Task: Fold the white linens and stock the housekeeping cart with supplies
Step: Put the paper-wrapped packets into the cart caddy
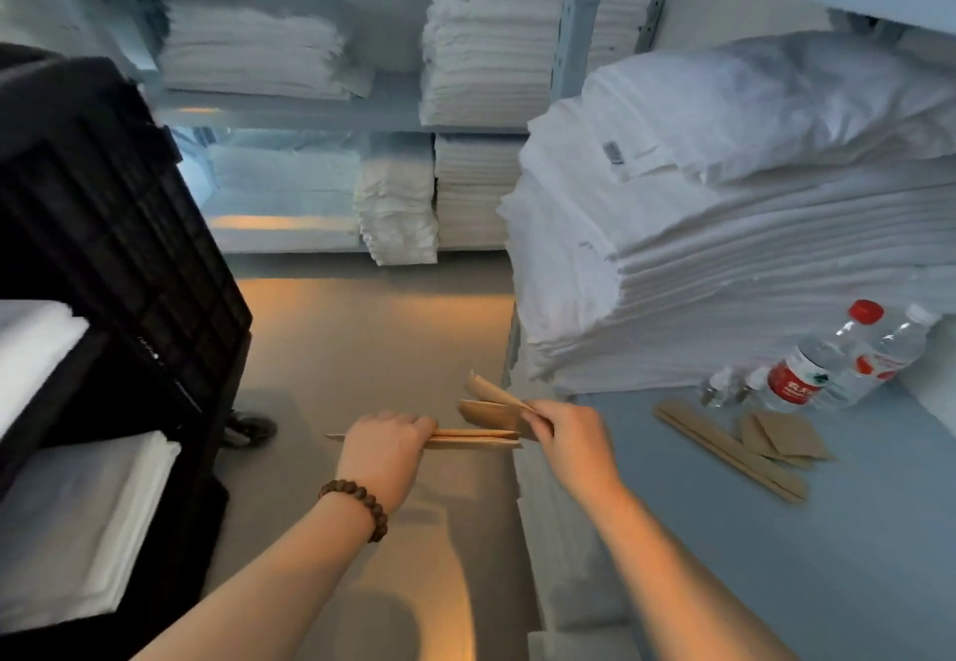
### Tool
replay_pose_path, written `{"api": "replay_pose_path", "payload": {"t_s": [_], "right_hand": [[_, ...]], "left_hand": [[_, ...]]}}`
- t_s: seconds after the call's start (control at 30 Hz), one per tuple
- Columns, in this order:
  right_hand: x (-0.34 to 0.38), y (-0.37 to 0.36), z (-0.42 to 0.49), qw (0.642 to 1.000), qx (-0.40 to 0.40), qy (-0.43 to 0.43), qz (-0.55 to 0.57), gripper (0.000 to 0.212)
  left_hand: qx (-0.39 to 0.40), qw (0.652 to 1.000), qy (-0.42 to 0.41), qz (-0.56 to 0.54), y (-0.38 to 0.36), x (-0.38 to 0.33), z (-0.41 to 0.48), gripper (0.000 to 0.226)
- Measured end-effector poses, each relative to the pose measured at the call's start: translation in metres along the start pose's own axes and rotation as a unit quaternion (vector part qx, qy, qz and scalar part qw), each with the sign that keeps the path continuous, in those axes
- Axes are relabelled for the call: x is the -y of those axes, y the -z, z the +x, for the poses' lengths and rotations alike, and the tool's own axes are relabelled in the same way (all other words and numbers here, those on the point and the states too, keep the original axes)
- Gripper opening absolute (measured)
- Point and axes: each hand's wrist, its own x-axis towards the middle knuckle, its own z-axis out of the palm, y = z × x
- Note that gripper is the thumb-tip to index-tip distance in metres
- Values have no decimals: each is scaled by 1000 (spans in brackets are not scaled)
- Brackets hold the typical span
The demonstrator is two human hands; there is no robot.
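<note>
My left hand [385,446] grips a bundle of long brown paper packets [476,439], held level over the floor. My right hand [566,435] pinches a few short brown packets [489,404] just above the bundle's right end. More long packets [729,453] and short brown packets [781,440] lie on the pale table [853,531] at the right. The black housekeeping cart [119,257] stands at the left, with folded white linens [77,521] on its shelves. A tall pile of folded white linens [724,257] rests on the table.
Water bottles [827,365] with red and white caps and small clear bottles [724,386] lie on the table before the pile. Shelves [320,109] with stacked white linens line the back wall. Grey floor [372,340] runs between cart and table. A cart wheel [251,427] sits near my left hand.
</note>
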Motion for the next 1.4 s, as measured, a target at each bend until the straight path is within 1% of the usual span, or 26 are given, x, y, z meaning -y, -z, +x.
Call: {"api": "replay_pose_path", "payload": {"t_s": [0.07, 0.2, 0.3, 0.4, 0.5, 0.6, 0.7, 0.8, 0.93, 1.0, 1.07, 1.17, 1.27, 1.33, 1.4], "right_hand": [[23, -12, 9, 999, 23, 31, 17, 20], [74, -41, 23, 993, 75, 93, 6, 22], [120, -62, 27, 984, 97, 147, 28, 20], [168, -82, 24, 971, 112, 205, 53, 16], [215, -98, 14, 961, 127, 236, 72, 17], [262, -108, 1, 945, 145, 274, 100, 19], [307, -110, -13, 928, 152, 317, 125, 20], [346, -107, -26, 911, 156, 342, 169, 24], [397, -93, -44, 891, 129, 391, 193, 25], [422, -85, -51, 885, 118, 401, 206, 25], [445, -80, -57, 880, 111, 408, 216, 24], [476, -76, -61, 870, 108, 427, 221, 25], [502, -74, -57, 853, 112, 442, 253, 25], [520, -75, -50, 841, 112, 450, 279, 25], [539, -80, -41, 830, 117, 459, 296, 25]], "left_hand": [[-3, 999, 40, -3, 6, 23, -15, 22], [-7, 993, 117, 8, 20, 67, -52, 21], [-7, 985, 175, 8, 31, 99, -87, 22], [-5, 971, 237, 21, 42, 128, -128, 23], [-29, 954, 298, 16, 59, 150, -171, 18], [-55, 939, 338, 29, 80, 171, -213, 16], [-77, 926, 365, 51, 103, 188, -252, 14], [-105, 911, 391, 74, 128, 201, -285, 15], [-150, 889, 420, 105, 166, 214, -322, 13], [-182, 877, 428, 121, 188, 220, -337, 12], [-214, 867, 429, 134, 207, 226, -348, 9], [-237, 857, 429, 157, 228, 234, -362, 10], [-242, 852, 430, 176, 241, 243, -371, 11], [-259, 846, 425, 191, 252, 249, -376, 8], [-281, 839, 421, 202, 263, 257, -380, 12]]}}
